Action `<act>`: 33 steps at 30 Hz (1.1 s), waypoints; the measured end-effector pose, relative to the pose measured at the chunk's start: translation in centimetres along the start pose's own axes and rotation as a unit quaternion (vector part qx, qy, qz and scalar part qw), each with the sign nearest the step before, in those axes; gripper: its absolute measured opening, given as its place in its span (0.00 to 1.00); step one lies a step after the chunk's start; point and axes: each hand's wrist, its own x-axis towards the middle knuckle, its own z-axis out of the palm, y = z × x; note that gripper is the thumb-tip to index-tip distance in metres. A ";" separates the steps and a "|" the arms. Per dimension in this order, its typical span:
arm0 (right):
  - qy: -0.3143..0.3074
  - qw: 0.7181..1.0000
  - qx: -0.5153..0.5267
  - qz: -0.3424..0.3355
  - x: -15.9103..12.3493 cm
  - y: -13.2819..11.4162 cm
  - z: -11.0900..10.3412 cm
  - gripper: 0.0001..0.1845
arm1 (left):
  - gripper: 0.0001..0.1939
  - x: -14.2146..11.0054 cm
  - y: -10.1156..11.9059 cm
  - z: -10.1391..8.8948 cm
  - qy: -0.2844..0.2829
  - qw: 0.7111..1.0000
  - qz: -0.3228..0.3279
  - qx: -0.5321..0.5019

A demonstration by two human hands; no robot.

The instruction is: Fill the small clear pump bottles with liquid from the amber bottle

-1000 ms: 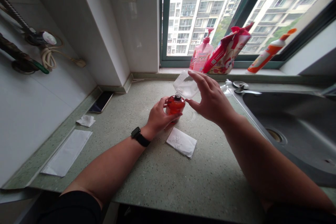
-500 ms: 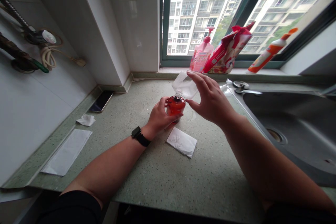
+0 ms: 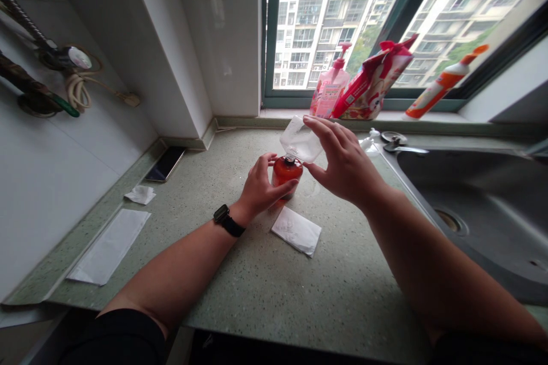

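My left hand, with a black watch at the wrist, is wrapped round a red-orange bottle that stands upright on the counter. Its dark neck is uncapped. Above it, my right hand grips a clear plastic bottle, thumb on the near side and fingers over the far side. The clear bottle is tilted, its mouth down at the neck of the red-orange one. Whether the two mouths touch, I cannot tell. A folded white paper towel with grey smudges lies just in front of the red-orange bottle.
At left on the speckled green counter lie a phone, a crumpled tissue and a folded paper sheet. A steel sink is on the right. A pink pump bottle, a red bag and an orange-white bottle line the windowsill.
The fingers of my left hand have loosened slightly round the red-orange bottle. My right hand and the tilted clear bottle have hardly moved.
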 end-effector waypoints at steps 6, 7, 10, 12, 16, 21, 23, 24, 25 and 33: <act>0.005 1.000 0.002 -0.012 0.1 -0.1 0.0 0.48 | 0.42 0.2 0.2 -0.2 0.041 0.996 0.080 -0.001; 0.005 1.000 0.002 -0.013 0.1 -0.1 0.0 0.48 | 0.42 0.2 0.2 -0.3 0.043 0.995 0.093 0.004; 0.002 1.000 -0.001 -0.012 0.1 -0.2 -0.1 0.49 | 0.43 0.3 0.3 -0.3 0.044 0.991 0.121 0.028; 0.001 1.000 -0.001 -0.014 0.1 -0.2 -0.1 0.49 | 0.44 0.3 0.2 -0.4 0.043 0.989 0.132 0.044; -0.001 1.000 0.001 -0.019 0.1 -0.2 -0.2 0.49 | 0.46 0.4 0.1 -0.3 0.041 0.988 0.140 0.049; -0.004 1.000 0.000 -0.015 0.1 -0.2 -0.2 0.51 | 0.45 0.3 0.0 -0.3 0.031 0.990 0.128 0.051; -0.006 1.000 -0.001 -0.016 0.1 -0.2 -0.2 0.50 | 0.45 0.3 0.0 -0.3 0.033 0.990 0.131 0.048; -0.007 1.000 -0.002 -0.017 0.1 -0.2 -0.3 0.50 | 0.45 0.3 0.0 -0.3 0.034 0.989 0.134 0.045; -0.007 1.000 -0.002 -0.019 0.2 -0.2 -0.3 0.49 | 0.45 0.3 0.1 -0.3 0.035 0.989 0.137 0.043; -0.016 1.000 0.002 -0.022 0.2 -0.2 -0.6 0.51 | 0.46 0.4 0.3 -0.3 0.029 0.988 0.141 0.050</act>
